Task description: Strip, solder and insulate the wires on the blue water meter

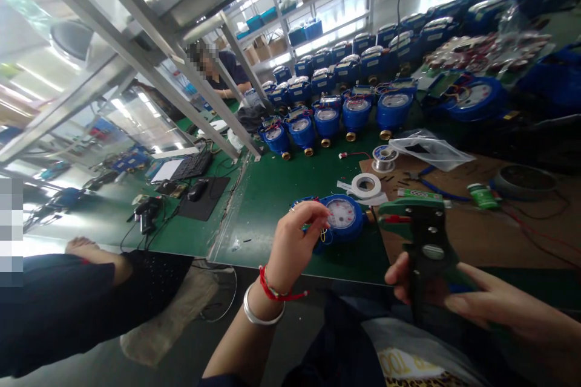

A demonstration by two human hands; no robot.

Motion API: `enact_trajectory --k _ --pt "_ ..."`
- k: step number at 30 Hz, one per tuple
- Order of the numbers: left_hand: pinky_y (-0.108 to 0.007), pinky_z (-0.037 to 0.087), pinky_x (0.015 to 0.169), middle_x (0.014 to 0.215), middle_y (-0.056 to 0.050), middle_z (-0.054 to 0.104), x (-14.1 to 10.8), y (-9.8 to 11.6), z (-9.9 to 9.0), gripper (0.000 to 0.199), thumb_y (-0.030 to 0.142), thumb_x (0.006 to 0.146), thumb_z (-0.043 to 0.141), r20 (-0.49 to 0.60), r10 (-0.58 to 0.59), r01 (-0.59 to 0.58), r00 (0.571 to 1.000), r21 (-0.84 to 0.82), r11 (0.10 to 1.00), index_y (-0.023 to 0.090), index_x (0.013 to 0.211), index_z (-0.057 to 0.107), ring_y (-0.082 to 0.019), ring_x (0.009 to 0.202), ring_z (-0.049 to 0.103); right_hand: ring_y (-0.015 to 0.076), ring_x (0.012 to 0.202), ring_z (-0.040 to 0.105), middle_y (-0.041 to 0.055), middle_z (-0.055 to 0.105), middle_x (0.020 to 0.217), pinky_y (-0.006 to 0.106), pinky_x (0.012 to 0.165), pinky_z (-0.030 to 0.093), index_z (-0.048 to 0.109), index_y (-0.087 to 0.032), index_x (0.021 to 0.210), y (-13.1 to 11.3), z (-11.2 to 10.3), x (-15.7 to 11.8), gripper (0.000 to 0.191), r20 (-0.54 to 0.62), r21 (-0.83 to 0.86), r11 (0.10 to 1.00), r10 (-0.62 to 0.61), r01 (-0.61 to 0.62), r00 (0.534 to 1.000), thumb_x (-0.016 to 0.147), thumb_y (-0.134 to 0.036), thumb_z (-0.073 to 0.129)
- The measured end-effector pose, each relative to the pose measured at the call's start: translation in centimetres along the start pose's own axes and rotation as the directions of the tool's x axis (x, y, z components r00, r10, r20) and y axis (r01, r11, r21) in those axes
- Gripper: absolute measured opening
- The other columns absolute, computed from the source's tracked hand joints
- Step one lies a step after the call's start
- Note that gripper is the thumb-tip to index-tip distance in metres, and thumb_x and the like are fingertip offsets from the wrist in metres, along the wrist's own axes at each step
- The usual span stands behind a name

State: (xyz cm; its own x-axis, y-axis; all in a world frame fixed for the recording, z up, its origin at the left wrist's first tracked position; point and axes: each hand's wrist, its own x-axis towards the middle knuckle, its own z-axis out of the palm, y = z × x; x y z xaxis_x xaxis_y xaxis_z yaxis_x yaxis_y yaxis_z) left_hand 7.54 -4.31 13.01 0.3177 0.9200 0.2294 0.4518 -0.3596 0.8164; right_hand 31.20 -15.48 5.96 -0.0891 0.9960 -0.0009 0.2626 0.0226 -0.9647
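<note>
Head view: our right hand (426, 293) is gripping strippers (432, 233), left hand (294, 240) half-curled, hold unclear, meter (344, 214) wiring (323, 234) apparently unfinished.

At the wrist of your left hand (293, 248) you wear a red cord bracelet (264, 282), a beaded end sticking out, and, nearer the elbow, a smooth silver-coloured bangle (248, 308). Your right forearm (535, 320) is bare. Below the counter's (258, 224) near edge, your clothing combines dark navy cloth (333, 338), grey fabric (393, 332), yellow lettering (406, 364) and a spotted trim (422, 381).
</note>
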Motion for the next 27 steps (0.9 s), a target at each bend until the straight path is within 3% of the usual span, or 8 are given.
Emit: enact_trajectory --k 1,3,7,12,27 --pt "-0.027 0.051 0.075 0.090 -0.003 0.067 0.0 0.1 -0.1 0.011 0.017 0.091 0.056 -0.001 0.024 -0.023 1.000 0.011 1.000 0.019 0.086 0.064 -0.014 0.078 0.064 0.0300 0.086 0.071 0.0164 0.070 0.102 0.043 0.073 0.055 0.061 -0.031 0.115 -0.3 0.3 0.7 0.036 0.119 0.211 0.973 0.075 -0.099 0.990 0.086 -0.034 0.040" --pt "-0.026 0.049 0.076 0.088 -0.003 0.066 0.1 0.3 -0.1 0.013 0.016 0.091 0.055 -0.005 0.043 -0.043 0.999 0.037 0.998 0.019 0.082 0.064 -0.013 0.078 0.063 0.0302 0.095 0.067 0.0143 0.069 0.104 0.046 0.085 0.051 0.063 -0.028 0.114 -0.9 0.4 2.4 0.035 0.359 0.484 0.817 0.139 -0.312 0.923 0.082 -0.034 0.053" --pt "-0.025 0.048 0.075 0.082 -0.001 0.066 0.0 0.3 0.1 0.010 0.018 0.091 0.056 -0.003 -0.013 0.013 1.000 0.040 0.999 0.019 0.086 0.064 -0.013 0.077 0.063 0.0238 0.092 0.060 0.0097 0.064 0.095 0.041 0.089 0.045 0.062 -0.020 0.113 -1.5 0.3 5.1 0.034 0.556 0.567 0.665 0.127 -0.487 0.822 0.082 -0.036 0.060" --pt "-0.022 0.049 0.071 0.078 0.001 0.067 -0.2 0.0 0.6 0.004 0.015 0.089 0.059 -0.034 -0.104 0.103 0.994 -0.033 0.994 0.019 0.088 0.062 -0.011 0.073 0.065 0.0192 0.084 0.057 0.0069 0.061 0.087 0.037 0.082 0.042 0.059 -0.016 0.109 -1.8 1.2 5.8 0.030 0.589 0.581 0.600 0.156 -0.550 0.793 0.088 -0.036 0.057" --pt "-0.019 0.048 0.072 0.079 0.002 0.067 0.0 0.0 0.1 0.007 0.013 0.089 0.058 -0.032 -0.045 0.045 0.998 -0.014 0.999 0.018 0.087 0.062 -0.009 0.074 0.064 0.0167 0.072 0.058 0.0056 0.060 0.077 0.033 0.070 0.042 0.059 -0.011 0.100 -1.8 2.0 6.0 0.029 0.631 0.604 0.526 0.145 -0.599 0.763 0.086 -0.037 0.060"
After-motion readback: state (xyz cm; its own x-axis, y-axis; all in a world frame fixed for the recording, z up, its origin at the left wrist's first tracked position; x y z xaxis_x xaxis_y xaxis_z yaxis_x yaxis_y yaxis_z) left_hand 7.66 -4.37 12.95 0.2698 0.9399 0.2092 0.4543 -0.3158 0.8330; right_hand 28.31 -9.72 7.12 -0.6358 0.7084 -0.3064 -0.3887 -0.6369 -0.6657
